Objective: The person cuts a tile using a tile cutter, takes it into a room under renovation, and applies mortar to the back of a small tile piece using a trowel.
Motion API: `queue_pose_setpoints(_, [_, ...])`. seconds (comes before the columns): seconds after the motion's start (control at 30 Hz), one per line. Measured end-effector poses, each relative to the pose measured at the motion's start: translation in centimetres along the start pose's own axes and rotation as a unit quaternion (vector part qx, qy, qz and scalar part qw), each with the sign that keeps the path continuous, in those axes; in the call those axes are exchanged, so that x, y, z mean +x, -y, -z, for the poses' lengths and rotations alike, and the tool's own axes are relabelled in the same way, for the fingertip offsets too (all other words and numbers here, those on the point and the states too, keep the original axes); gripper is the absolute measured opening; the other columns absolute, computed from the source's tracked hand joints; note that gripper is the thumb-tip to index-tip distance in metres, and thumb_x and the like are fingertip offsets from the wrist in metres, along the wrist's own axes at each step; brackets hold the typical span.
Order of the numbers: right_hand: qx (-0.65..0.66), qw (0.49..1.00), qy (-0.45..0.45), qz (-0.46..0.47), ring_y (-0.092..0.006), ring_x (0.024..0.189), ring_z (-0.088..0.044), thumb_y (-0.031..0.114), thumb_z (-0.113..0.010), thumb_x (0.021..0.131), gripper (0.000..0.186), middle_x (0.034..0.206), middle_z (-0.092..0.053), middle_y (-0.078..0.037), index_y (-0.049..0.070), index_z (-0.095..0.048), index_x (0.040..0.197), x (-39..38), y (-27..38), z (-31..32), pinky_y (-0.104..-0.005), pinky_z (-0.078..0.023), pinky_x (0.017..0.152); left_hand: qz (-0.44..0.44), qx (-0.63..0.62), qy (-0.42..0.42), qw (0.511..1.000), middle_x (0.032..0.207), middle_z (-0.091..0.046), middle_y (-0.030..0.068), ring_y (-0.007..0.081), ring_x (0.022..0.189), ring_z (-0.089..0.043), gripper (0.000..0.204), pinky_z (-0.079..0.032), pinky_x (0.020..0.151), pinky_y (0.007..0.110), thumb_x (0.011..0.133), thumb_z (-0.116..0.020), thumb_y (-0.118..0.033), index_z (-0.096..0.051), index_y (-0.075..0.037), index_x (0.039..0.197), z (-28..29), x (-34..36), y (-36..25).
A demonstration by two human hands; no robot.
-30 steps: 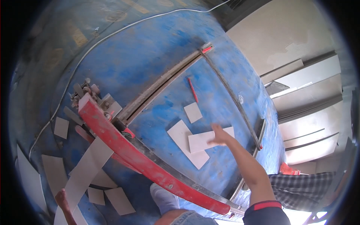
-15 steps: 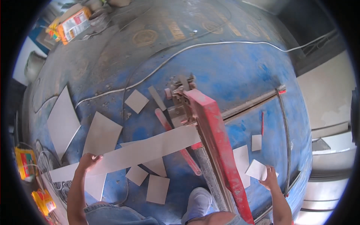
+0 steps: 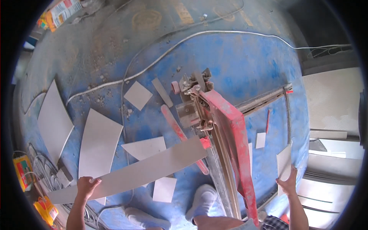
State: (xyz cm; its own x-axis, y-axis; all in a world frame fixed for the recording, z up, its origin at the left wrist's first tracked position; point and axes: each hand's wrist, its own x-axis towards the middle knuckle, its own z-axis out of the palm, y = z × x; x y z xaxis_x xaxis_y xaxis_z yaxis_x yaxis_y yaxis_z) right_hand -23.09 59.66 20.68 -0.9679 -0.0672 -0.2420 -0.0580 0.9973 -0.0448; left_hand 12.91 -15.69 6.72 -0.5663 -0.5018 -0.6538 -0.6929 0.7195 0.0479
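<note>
My left hand is closed on the edge of a long pale tile strip, near its left end. The strip's far end reaches to the red tile cutter, beside its rail. Out to the right, my right hand pinches a small pale tile piece, tilted up between thumb and fingers. Beyond the strip lie a large cut tile and a triangular offcut. A smaller square offcut is on the near side of the strip, partly covered by it.
A red bar lies left of the cutter. A white cable crosses the blue floor. Coiled cables and a yellow container are at the left. Stacked tiles stand at the right. A red pencil lies beyond the cutter.
My right hand has moved right with the small tile piece and turned it more upright. The view has shifted. The left hand still holds the strip, whose near end sits lower in view.
</note>
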Motion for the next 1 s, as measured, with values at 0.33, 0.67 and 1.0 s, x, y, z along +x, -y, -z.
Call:
queue_pose_setpoints(0.33, [0.197, 0.918, 0.269, -0.216, -0.0302, 0.119, -0.045, 0.033, -0.085, 0.059, 0.100, 0.129, -0.042, -0.021, -0.004, -0.034, 0.137, -11.9, 4.7, 15.9, -0.0382, -0.041, 0.097, 0.071, 0.016, 0.095, 0.993, 0.049, -0.051, 0.0223, 0.0308, 0.042, -0.052, 0.063, -0.036, 0.050, 0.048, 0.082, -0.058, -0.051, -0.058, 0.005, 0.053, 11.7, -17.8, 7.8])
queue_pose_setpoints(0.67, [0.235, 0.707, 0.584, -0.321, -0.0211, 0.098, -0.055, 0.045, -0.078, 0.068, 0.077, 0.104, -0.058, -0.014, 0.002, -0.045, 0.123, -23.1, 4.6, 31.9, -0.0348, -0.044, 0.086, 0.183, -0.124, 0.144, 0.965, 0.051, -0.050, 0.0209, 0.0290, 0.048, -0.053, 0.073, -0.038, 0.054, 0.048, 0.084, -0.052, -0.061, -0.055, 0.006, 0.056, 35.8, -34.0, -6.1])
queue_pose_setpoints(1.0, [0.297, 0.700, 0.593, -0.265, -0.0160, 0.061, -0.053, 0.045, -0.058, 0.088, 0.037, 0.069, -0.059, -0.003, 0.009, -0.068, 0.087, -25.0, 6.7, 43.1, -0.0345, -0.045, 0.056, 0.210, -0.332, 0.058, 0.918, 0.062, -0.056, 0.0194, 0.0278, 0.055, -0.056, 0.076, -0.041, 0.059, 0.045, 0.083, -0.048, -0.067, -0.059, 0.006, 0.067, 52.6, -38.4, -20.2])
